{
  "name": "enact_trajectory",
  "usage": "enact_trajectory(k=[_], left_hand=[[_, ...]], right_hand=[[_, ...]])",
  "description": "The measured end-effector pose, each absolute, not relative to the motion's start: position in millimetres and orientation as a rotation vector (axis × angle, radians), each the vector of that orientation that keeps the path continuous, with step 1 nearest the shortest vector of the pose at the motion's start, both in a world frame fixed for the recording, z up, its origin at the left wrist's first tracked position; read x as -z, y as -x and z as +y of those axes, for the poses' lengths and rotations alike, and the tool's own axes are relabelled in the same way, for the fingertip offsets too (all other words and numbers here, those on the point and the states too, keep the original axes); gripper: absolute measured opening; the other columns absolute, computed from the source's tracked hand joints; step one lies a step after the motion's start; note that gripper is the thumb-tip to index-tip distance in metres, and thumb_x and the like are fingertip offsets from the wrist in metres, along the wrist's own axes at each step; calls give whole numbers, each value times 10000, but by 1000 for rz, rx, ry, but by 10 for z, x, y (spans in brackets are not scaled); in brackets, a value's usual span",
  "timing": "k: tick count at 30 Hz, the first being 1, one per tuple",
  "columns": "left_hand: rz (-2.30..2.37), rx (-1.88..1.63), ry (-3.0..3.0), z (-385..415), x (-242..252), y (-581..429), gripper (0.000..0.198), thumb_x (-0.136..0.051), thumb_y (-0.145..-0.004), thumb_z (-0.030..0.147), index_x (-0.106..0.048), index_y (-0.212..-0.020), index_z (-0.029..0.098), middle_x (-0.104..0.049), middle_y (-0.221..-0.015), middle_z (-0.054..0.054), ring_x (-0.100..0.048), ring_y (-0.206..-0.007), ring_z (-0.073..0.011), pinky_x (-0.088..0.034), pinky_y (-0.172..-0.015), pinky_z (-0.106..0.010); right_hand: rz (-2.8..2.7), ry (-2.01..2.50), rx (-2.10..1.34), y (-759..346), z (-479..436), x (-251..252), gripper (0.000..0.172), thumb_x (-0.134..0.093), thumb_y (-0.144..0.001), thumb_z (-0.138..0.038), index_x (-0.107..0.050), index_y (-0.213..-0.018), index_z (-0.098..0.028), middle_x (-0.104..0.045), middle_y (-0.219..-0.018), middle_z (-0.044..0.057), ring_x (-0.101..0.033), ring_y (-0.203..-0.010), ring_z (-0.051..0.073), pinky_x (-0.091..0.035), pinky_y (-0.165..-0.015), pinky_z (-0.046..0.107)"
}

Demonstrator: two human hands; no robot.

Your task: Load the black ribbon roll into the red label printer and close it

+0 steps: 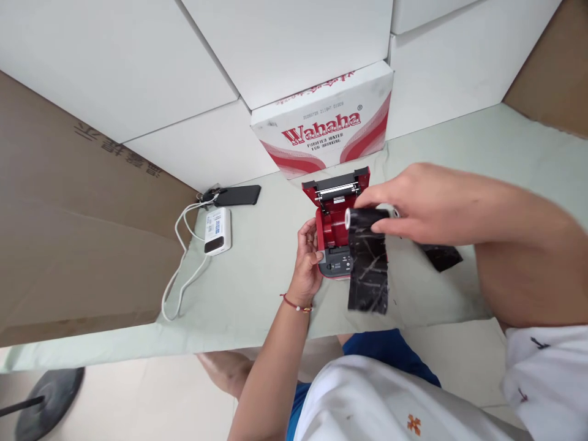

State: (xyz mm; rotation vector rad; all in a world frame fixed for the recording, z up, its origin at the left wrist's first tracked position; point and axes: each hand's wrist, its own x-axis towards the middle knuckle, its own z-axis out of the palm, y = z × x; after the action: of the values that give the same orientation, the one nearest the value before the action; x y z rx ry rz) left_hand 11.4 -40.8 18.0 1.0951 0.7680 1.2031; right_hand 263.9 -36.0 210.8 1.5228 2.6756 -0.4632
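A small red and black label printer (333, 229) stands on the cloth-covered table with its lid raised, showing a red inner bay and a metal roller bar. My left hand (307, 257) grips its left side, thumb on the front corner. Over the printer's right part, my right hand (395, 205) holds a roll of black film (368, 260) on a white core. A creased strip of the film hangs down in front of the printer and hides part of it. Behind my right wrist lies another black piece (441, 256), partly covered, its kind unclear.
A white and red Wahaha water carton (324, 131) stands behind the printer against white panels. To the left lie a white power bank (218, 231) with a looped white cable (180, 278) and a black phone-like object (237, 195). Brown cardboard (92, 226) borders the left side.
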Motion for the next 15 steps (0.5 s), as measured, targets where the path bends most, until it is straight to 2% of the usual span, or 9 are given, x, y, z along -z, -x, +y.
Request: enact_trajectory(k=[3,6,9,11,13,15], left_hand=[[759,-1205,-1093,-400,-179,-123,756,-853,-738,561,-572,-1404,341,-565,-1530,-64,-533,-1432,-293,-464,-1178,-436],[751,-1211,-1083,-397,-183,-127,741,-859,-728,539,-593,-1390,335,-571,-1526,-65,-533,-1420,-296,-480,-1153,-428],[745,-1220,-1035,-402,-196,-133,734,-874,-705,495,-623,-1374,328,-588,-1507,-62,-539,-1404,-297,-496,-1128,-414],[734,-1227,-1011,-407,-205,-137,720,-877,-706,475,-638,-1369,326,-600,-1492,-54,-545,-1396,-291,-497,-1120,-398],[719,-1233,-999,-410,-210,-138,698,-878,-713,458,-650,-1360,329,-611,-1473,-43,-548,-1390,-283,-488,-1121,-383],[713,-1236,-995,-409,-207,-136,689,-881,-713,449,-656,-1353,329,-613,-1470,-40,-543,-1394,-284,-477,-1131,-383]], right_hand=[[2530,-1656,446,-2943,-355,-1999,382,-611,-947,-298,-753,-1300,-265,-797,-911,46,-662,-750,228,-405,-685,336],[2277,-1750,425,-3032,-361,-1670,369,-607,-945,-276,-764,-1275,-230,-799,-938,83,-692,-790,247,-407,-676,331],[2312,-1688,603,-2991,-413,-1325,390,-574,-963,-261,-754,-1307,-230,-816,-1082,92,-742,-926,247,-468,-738,315],[2418,-1739,711,-3014,-435,-1149,411,-519,-993,-282,-753,-1330,-244,-815,-1198,80,-756,-1042,245,-518,-841,315],[2492,-1921,648,-3123,-411,-1012,465,-479,-1003,-313,-729,-1392,-253,-768,-1370,74,-730,-1198,273,-536,-966,350],[2502,-2044,513,-3288,-341,-891,514,-504,-968,-316,-700,-1440,-259,-697,-1497,75,-693,-1286,316,-536,-1018,407]])
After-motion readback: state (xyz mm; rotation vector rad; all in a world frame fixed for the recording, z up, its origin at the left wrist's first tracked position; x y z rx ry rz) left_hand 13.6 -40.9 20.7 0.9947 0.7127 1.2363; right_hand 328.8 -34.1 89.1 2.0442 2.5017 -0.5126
